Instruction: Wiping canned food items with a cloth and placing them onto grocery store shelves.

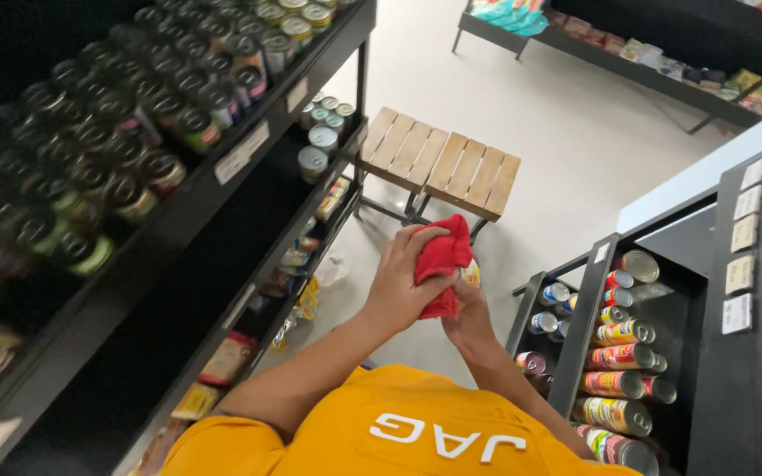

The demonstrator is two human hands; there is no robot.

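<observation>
Left hand (399, 286) fingers gripped a red cloth (440, 262) against a can (470, 274) held by the right hand (469, 319), above the aisle floor. Flanking shelves (213, 207) held rows of tins (615, 357).

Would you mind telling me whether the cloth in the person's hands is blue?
No, the cloth gripped by the left hand and right hand is red.
</observation>
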